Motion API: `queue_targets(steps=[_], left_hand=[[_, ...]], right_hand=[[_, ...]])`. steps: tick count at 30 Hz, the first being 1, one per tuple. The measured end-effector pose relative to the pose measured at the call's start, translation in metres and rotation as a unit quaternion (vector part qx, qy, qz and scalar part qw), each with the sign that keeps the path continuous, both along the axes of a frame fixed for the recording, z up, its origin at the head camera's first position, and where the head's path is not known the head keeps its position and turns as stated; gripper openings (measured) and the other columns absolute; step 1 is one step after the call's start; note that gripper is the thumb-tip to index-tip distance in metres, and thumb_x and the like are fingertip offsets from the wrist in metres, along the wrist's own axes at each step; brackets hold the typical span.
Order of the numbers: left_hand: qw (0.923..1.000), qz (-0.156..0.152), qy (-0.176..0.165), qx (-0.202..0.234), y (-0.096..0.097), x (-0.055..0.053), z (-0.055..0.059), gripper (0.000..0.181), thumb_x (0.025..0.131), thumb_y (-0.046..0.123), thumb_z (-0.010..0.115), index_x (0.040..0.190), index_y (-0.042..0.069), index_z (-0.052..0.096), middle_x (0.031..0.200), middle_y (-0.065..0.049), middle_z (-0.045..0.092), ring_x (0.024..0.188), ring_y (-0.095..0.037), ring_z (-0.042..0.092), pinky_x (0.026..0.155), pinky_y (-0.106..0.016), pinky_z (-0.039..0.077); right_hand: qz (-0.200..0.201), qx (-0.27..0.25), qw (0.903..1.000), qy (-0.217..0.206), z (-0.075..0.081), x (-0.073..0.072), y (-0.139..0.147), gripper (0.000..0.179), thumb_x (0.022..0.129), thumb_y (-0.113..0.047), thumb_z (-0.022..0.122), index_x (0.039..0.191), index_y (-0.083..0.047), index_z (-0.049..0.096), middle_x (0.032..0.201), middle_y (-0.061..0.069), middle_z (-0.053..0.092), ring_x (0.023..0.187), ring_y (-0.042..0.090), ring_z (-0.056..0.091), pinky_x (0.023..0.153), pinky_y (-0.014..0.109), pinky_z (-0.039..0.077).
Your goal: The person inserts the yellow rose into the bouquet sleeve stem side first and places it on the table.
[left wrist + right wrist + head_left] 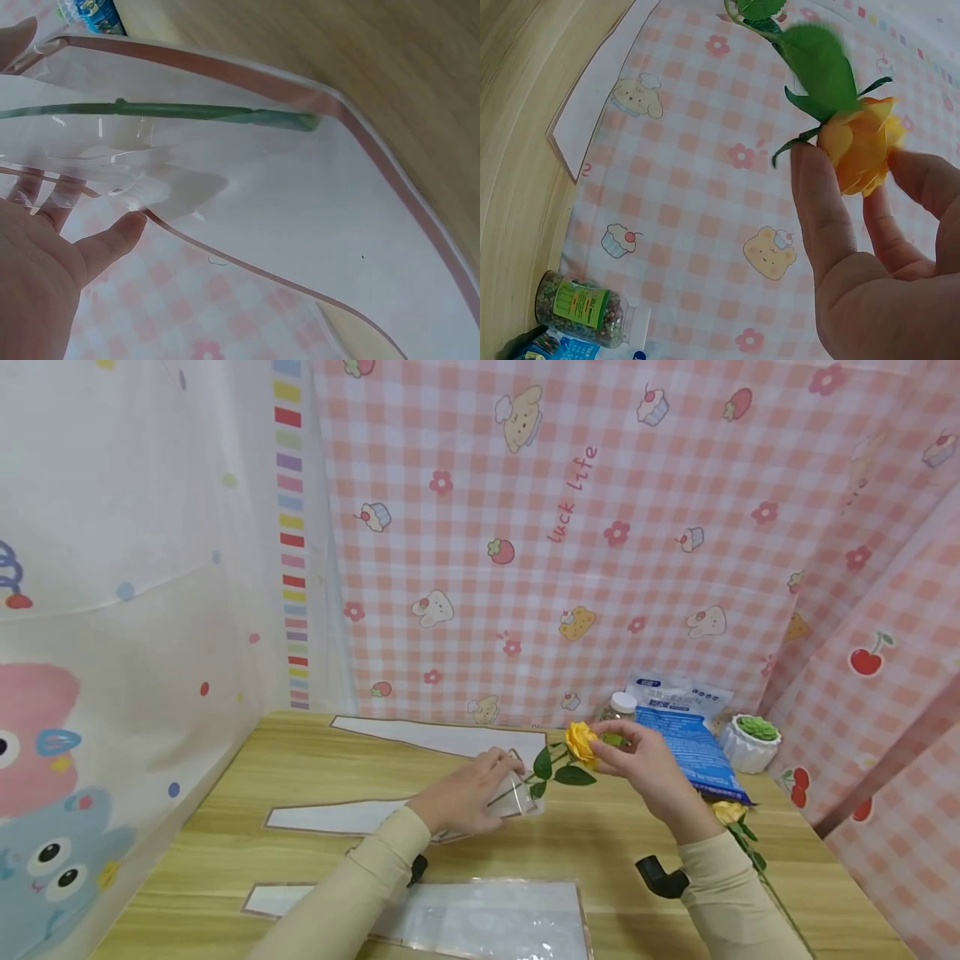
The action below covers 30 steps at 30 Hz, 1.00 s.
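Note:
My right hand [648, 768] pinches the bloom of a yellow rose [581, 743] between thumb and fingers. Green leaves hang below the bloom, and its stem slants down to the left. That stem [180, 111] lies inside a clear flower sleeve [262, 195] with a brown border. Gripping the sleeve near its wide mouth is my left hand [472, 793], thumb and fingers at its edge. In the right wrist view, the fingertips [810, 161] sit at the base of the petals. The stem's cut end shows within the sleeve in the left wrist view.
Flat tapered sleeves lie at the back [442, 737] and front [495, 914] of the wooden table. A second yellow rose [729, 812] lies at right. Behind it stand a lidded jar of beads [577, 307], a blue bag [686, 747] and a potted succulent [750, 747].

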<state>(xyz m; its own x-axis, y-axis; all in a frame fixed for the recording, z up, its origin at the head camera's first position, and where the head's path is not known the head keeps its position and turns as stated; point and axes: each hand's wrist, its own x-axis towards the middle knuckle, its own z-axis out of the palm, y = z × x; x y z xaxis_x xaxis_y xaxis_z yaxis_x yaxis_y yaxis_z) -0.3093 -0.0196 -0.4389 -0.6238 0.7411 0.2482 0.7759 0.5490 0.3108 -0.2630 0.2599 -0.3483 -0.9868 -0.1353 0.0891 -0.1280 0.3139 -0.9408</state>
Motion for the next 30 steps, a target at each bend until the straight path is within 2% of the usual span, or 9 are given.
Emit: queue_targets(steps=[4, 8, 16, 23, 30], left_hand=[[1.0, -0.004, 0.004, -0.002, 0.0, -0.002, -0.002, 0.074, 0.083, 0.03, 0.083, 0.143, 0.02, 0.041, 0.131, -0.008, 0.046, 0.103, -0.016, 0.054, 0.083, -0.026, 0.053], [1.0, -0.002, 0.005, -0.001, -0.003, -0.004, -0.003, 0.075, 0.083, 0.031, 0.083, 0.143, 0.02, 0.04, 0.132, -0.01, 0.047, 0.102, -0.016, 0.054, 0.083, -0.028, 0.053], [0.9999, 0.008, 0.008, -0.008, -0.008, -0.005, -0.003, 0.074, 0.083, 0.026, 0.083, 0.143, 0.02, 0.04, 0.13, -0.005, 0.045, 0.102, -0.016, 0.054, 0.084, -0.028, 0.053], [0.9999, 0.009, 0.005, -0.013, -0.01, -0.007, -0.002, 0.073, 0.084, 0.025, 0.081, 0.143, 0.021, 0.039, 0.131, -0.005, 0.044, 0.102, -0.016, 0.054, 0.083, -0.027, 0.052], [0.9997, 0.01, 0.005, -0.021, -0.012, -0.006, -0.001, 0.071, 0.085, 0.025, 0.079, 0.143, 0.021, 0.039, 0.132, -0.004, 0.044, 0.102, -0.014, 0.053, 0.084, -0.028, 0.052]], right_hand=[[-0.004, -0.002, 1.0, 0.005, 0.0, 0.0, 0.002, 0.035, 0.103, -0.016, 0.06, 0.129, 0.007, 0.057, 0.131, 0.022, 0.052, 0.101, 0.015, 0.064, 0.091, 0.033, 0.055], [-0.017, -0.013, 0.9995, 0.021, -0.001, 0.0, 0.004, 0.03, 0.103, -0.013, 0.059, 0.124, 0.008, 0.057, 0.124, 0.018, 0.055, 0.099, 0.014, 0.064, 0.088, 0.029, 0.056], [-0.016, -0.056, 0.9979, 0.029, -0.012, 0.001, 0.0, 0.027, 0.103, -0.013, 0.06, 0.121, 0.007, 0.057, 0.117, 0.015, 0.059, 0.099, 0.014, 0.065, 0.088, 0.029, 0.056], [-0.025, -0.075, 0.9968, 0.013, -0.023, 0.0, -0.006, 0.026, 0.103, -0.011, 0.059, 0.121, 0.007, 0.056, 0.13, 0.019, 0.053, 0.102, 0.013, 0.066, 0.09, 0.033, 0.056], [-0.027, -0.075, 0.9968, 0.01, -0.034, -0.002, -0.013, 0.023, 0.102, -0.011, 0.06, 0.118, 0.006, 0.057, 0.136, 0.02, 0.051, 0.108, 0.013, 0.065, 0.09, 0.03, 0.055]])
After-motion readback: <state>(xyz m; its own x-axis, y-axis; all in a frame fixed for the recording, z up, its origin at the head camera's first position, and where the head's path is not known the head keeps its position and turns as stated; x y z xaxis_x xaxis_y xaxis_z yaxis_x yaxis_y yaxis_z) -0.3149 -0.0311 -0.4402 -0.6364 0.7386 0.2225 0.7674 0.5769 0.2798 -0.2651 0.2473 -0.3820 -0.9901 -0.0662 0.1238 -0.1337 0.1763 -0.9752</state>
